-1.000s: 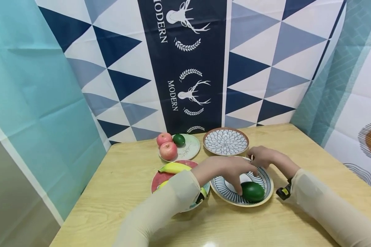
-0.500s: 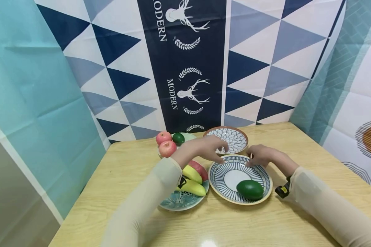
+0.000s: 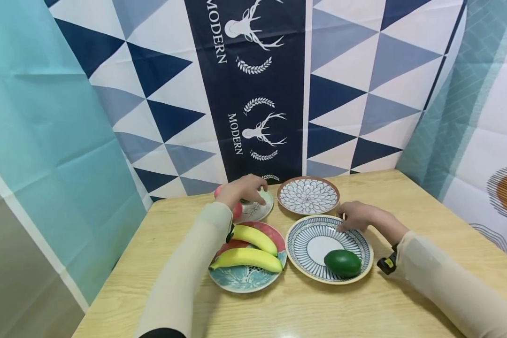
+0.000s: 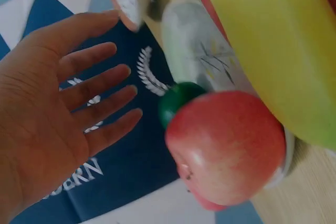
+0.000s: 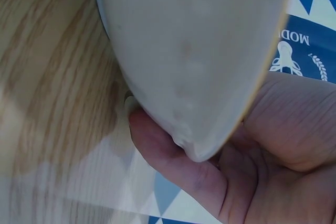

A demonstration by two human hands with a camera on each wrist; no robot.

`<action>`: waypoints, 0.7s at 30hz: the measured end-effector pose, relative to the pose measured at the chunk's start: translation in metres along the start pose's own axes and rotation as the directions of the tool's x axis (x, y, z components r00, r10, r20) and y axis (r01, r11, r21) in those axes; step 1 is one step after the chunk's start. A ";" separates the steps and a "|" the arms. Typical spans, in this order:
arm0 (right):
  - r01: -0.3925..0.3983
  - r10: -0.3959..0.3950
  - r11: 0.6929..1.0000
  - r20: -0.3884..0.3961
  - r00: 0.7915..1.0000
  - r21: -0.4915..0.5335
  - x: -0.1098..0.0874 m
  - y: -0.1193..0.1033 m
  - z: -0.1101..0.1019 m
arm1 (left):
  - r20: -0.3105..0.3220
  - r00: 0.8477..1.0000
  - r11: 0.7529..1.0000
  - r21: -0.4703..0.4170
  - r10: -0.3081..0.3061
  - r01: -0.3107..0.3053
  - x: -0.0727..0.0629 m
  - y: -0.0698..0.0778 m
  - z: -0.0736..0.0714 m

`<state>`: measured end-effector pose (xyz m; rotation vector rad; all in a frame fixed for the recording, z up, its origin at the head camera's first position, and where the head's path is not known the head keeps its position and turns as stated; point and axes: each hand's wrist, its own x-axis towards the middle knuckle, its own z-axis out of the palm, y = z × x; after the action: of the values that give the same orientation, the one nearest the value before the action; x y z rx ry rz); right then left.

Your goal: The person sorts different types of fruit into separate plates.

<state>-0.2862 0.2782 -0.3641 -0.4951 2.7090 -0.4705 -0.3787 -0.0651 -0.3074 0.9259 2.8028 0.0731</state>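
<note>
My right hand point(image 3: 357, 216) grips the far right rim of a blue-and-white striped plate point(image 3: 321, 246); in the right wrist view its fingers curl under the plate's pale underside point(image 5: 189, 51). On that plate lies a large dark green, avocado-shaped fruit point(image 3: 342, 263). My left hand point(image 3: 246, 188) hovers above a pale green plate point(image 3: 257, 213) at the back, holding nothing. The left wrist view shows its fingers point(image 4: 100, 85) spread, apart from a red apple point(image 4: 226, 145) and a small dark green fruit point(image 4: 173, 103). A second apple is mostly hidden behind the first.
Two bananas point(image 3: 247, 259) lie on a red-and-teal plate point(image 3: 245, 281) left of the striped one. Behind the striped plate stands a brown-rimmed plate with a petal pattern point(image 3: 308, 197). Patterned cloth point(image 3: 262, 94) hangs behind the wooden table point(image 3: 165, 244).
My left hand has moved from beside the large green fruit, leftward and back to above the pale green plate. The right hand stays at the striped plate's rim.
</note>
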 end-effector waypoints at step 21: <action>-0.007 0.007 1.000 0.002 1.000 -0.008 -0.003 -0.002 0.000 | 0.030 0.967 0.966 0.051 -0.254 0.252 0.009 -0.020 0.000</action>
<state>-0.2828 0.2778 -0.3620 -0.4880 2.7109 -0.4579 -0.3976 -0.0763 -0.3108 0.5640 2.8730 -0.0451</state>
